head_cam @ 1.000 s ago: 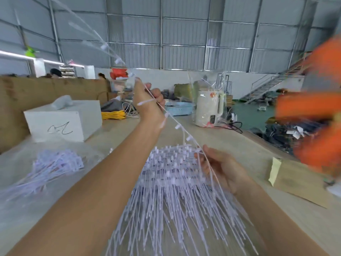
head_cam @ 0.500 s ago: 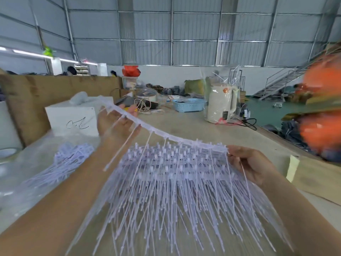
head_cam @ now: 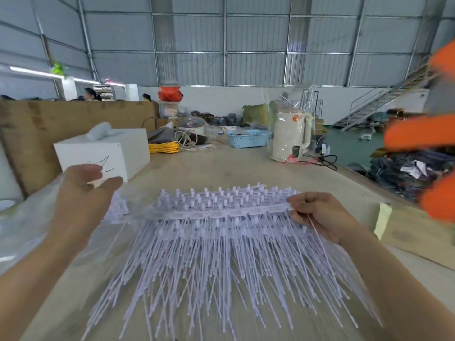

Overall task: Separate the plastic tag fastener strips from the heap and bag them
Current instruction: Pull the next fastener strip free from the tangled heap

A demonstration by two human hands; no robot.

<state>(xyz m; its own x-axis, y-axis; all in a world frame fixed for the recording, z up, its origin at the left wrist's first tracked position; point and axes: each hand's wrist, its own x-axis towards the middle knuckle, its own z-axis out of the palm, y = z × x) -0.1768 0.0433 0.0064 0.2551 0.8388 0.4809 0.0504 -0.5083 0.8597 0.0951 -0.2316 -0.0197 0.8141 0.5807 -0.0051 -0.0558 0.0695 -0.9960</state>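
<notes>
I pinch one end of a fastener strip with my right hand at centre frame, lifting it clear of the heap below, while my left hand, fingers loosely spread and holding nothing, hovers at middle left, probably to take its far end.

No text, brand or number can be read. The white box bears a black handwritten scrawl on its front, partly hidden, not legible as letters. The kettle carries a small dark label, too small to read.
</notes>
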